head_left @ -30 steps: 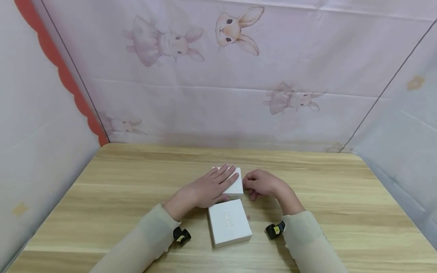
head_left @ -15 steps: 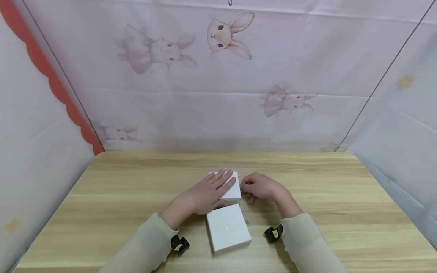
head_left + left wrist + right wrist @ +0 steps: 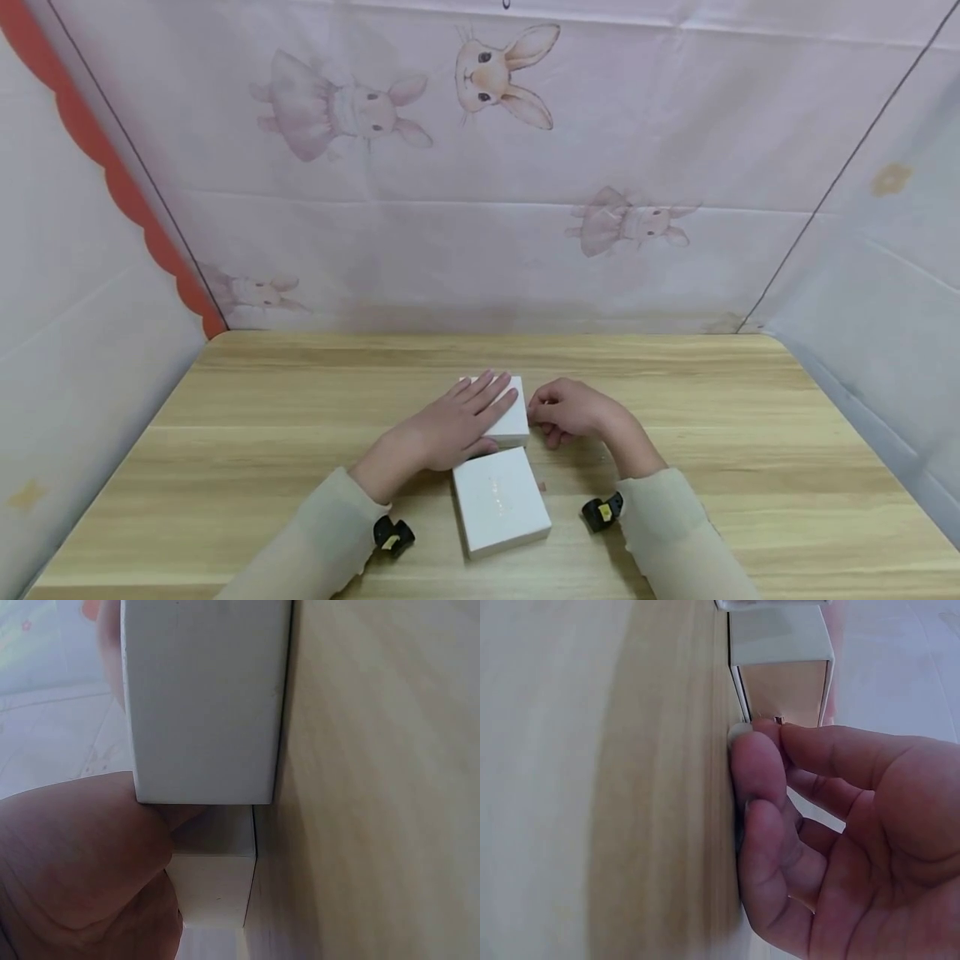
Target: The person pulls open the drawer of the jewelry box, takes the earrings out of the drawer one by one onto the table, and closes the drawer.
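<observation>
My left hand lies with straight fingers on top of the farther white drawer box, near the middle of the table. At that box's right side, my right hand has its fingers curled. In the right wrist view its thumb and forefinger pinch a small pull tab at the tan drawer front; the fingers mostly cover the tab. Nearer me sits a second white box, slightly turned, with faint lettering on its lid. A small pinkish tab sticks out from its right side.
Both boxes stand on a wood-grain table. A pale curtain printed with rabbits hangs behind the far edge, with more cloth at both sides. Black wrist cameras sit at the cuffs.
The head view has shifted slightly, so everything sits a little lower and farther left in it. Hands and boxes show no clear movement relative to each other.
</observation>
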{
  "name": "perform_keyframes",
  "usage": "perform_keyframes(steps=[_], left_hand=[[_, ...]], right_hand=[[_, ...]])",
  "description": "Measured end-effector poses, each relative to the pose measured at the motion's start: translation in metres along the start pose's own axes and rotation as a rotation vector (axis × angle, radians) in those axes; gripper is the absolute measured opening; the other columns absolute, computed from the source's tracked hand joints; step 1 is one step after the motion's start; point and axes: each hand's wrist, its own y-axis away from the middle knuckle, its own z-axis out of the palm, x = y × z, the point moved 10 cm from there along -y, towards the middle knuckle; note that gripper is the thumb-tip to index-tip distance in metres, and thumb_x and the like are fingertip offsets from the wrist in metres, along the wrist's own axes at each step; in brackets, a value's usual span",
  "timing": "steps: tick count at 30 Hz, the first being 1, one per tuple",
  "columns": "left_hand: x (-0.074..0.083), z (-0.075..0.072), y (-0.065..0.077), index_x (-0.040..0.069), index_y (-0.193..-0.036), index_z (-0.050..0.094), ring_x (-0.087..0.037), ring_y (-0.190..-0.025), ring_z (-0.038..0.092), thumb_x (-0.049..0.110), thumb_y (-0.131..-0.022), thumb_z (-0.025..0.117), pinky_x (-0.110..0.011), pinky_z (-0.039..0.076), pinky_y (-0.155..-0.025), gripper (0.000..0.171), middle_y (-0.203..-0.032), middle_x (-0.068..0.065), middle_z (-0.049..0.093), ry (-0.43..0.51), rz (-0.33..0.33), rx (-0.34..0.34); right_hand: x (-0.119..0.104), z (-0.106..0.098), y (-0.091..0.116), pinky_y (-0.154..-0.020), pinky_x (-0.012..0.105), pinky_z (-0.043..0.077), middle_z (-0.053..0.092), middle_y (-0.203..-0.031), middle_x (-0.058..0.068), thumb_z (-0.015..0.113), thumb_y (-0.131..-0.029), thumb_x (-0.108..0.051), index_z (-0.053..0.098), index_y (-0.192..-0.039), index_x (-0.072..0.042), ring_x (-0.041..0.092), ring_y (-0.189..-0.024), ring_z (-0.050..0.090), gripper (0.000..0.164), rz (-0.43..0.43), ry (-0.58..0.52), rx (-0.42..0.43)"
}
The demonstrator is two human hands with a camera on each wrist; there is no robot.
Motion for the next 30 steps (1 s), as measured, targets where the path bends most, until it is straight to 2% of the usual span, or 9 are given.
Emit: perform_keyframes(steps=[20,30], left_hand=[[0.0041,-0.0014,-0.0069,0.013,-0.162,0.01,-0.033,-0.154,0.003,0.044,-0.106,0.041,-0.052,0.014,-0.124,0.071,-0.168,-0.013,0.002,0.007,0.033,0.0],[0.0023,-0.0002,-0.0028,0.011,-0.161,0.011,-0.034,-0.154,0.003,0.041,-0.106,0.043,-0.052,0.014,-0.124,0.07,-0.168,-0.013,0.002,0.034,0.02,0.001]], right_hand=[[0.0072,-0.0078,0.004,-0.059,0.032,0.058,0.063,-0.076,0.01,0.054,-0.101,-0.013,0.07,-0.093,-0.004,0.02,-0.063,0.068,0.02,0.018,-0.011,0.018],[0.0026,-0.0048,0.0019,-0.057,0.03,0.056,0.062,-0.076,0.009,0.053,-0.102,-0.013,0.07,-0.091,-0.006,0.02,-0.063,0.067,0.021,0.002,0.011,0.017]])
